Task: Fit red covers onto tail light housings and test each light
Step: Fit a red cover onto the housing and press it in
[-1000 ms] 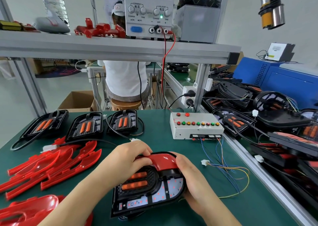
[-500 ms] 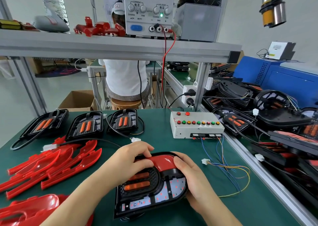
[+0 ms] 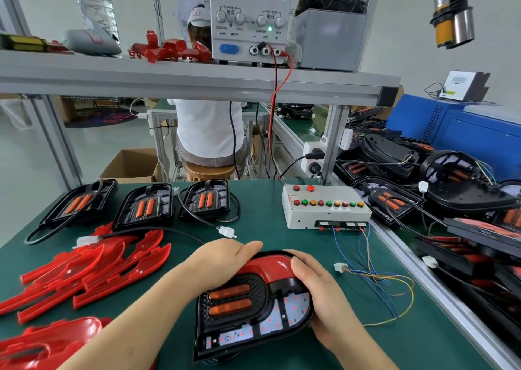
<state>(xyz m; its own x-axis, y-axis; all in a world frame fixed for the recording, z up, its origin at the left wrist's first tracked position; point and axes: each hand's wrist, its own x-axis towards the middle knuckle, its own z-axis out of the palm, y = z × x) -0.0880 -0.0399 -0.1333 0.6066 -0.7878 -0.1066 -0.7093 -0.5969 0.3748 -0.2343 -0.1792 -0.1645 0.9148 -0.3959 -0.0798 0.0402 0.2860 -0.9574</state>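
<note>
A black tail light housing with two orange reflectors lies on the green table in front of me. A curved red cover sits along its top edge. My left hand lies flat over the cover's left end, fingers straight, pressing down. My right hand wraps the housing's right side, thumb on the red cover. Several loose red covers are piled at the left. Three more housings stand in a row behind them. The white test box with coloured buttons is at the right.
A loose white connector lies behind my hands; another with coloured wires trails from the test box. A power supply reads 12.00 V on the shelf. Stacked housings fill the right bench. A seated person is beyond.
My left hand has flattened and slid a little right over the red cover. The right thumb has moved up onto the cover. The housing has barely moved.
</note>
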